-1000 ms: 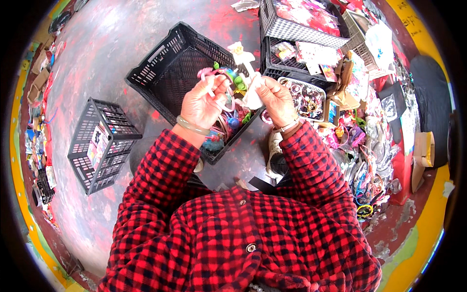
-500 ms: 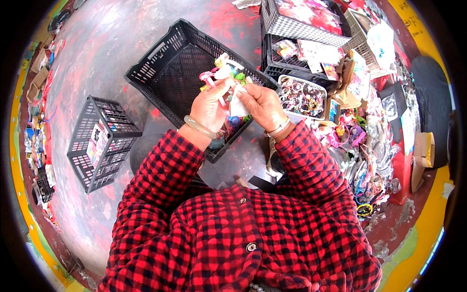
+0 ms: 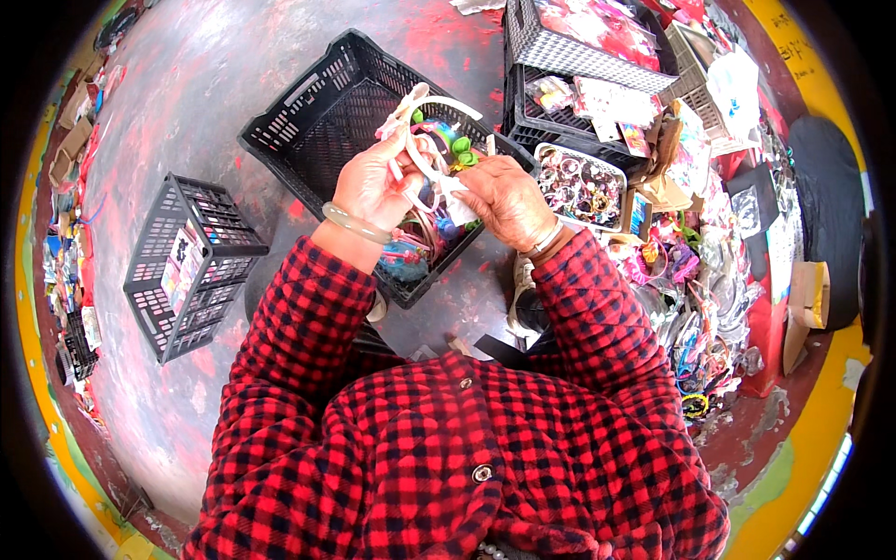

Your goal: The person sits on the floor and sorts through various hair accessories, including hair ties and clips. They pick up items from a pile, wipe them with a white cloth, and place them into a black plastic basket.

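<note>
Over a black plastic crate (image 3: 303,121), my left hand (image 3: 371,189) grips a pale pink and white headband (image 3: 418,149), its fingers closed round the band. My right hand (image 3: 511,201) pinches the lower end of that band, beside a small white tag (image 3: 458,207). Fingertips of both hands are partly hidden by the band and the tag. Below them in the crate lie more hair accessories, among them green leaf-like pieces (image 3: 463,152) and a blue bundle (image 3: 403,259).
A smaller black crate (image 3: 191,266) stands on the left. To the right are a white tray of hair ties (image 3: 581,187), stacked crates (image 3: 597,47) and a heap of plastic-wrapped accessories (image 3: 695,308). A cardboard piece (image 3: 807,299) leans at the far right.
My hands have moved apart, the left one shifting left and slightly down. More of the pale headband shows between them, standing up above my left fingers.
</note>
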Demonstrator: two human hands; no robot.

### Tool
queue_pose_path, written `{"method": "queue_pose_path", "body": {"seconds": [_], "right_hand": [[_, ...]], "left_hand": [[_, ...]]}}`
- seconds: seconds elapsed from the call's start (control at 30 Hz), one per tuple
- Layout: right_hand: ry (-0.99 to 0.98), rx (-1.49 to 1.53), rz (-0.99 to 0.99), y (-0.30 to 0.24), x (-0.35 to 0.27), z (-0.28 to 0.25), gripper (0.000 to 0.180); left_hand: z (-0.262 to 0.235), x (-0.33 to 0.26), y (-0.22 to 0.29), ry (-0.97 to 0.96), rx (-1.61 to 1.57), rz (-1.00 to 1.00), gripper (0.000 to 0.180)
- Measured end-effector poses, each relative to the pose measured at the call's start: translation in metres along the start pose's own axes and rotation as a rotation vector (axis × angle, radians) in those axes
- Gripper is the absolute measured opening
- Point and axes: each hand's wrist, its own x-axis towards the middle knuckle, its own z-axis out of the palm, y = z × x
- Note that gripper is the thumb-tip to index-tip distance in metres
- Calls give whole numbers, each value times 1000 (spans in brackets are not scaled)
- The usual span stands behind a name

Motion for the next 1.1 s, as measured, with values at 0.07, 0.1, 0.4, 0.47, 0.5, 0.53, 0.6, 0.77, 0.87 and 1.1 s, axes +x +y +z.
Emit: {"method": "queue_pose_path", "body": {"seconds": [0.07,0.1,0.4,0.47,0.5,0.53,0.6,0.77,0.87,1.1], "right_hand": [[-28,-54,6,1,-2,0,11],[-42,-82,9,1,-2,0,11],[11,-105,-21,-15,2,8,10],[-20,-95,-70,-13,1,3,9],[-29,-104,-85,-11,0,1,8],[-42,-114,-100,-8,-2,0,9],[-57,-132,-138,-4,-4,-6,10],[-81,-185,-210,4,-7,-11,16],[-74,-268,-169,2,-7,-18,19],[131,-239,463,27,-19,-27,14]], "left_hand": [[-1,1,-2,-67,-3,-19,20],[-4,1,-6,-125,-1,-33,21],[5,-11,-16,-140,69,59,23],[4,-10,-3,-135,74,15,22],[-2,-6,6,-146,33,16,22],[0,-6,11,-159,-11,16,22],[10,-9,19,-93,28,-61,20],[-1,-8,36,-275,30,-209,19],[-5,-5,37,-263,7,-230,16],[-21,9,36,-137,-76,24,14]]}}
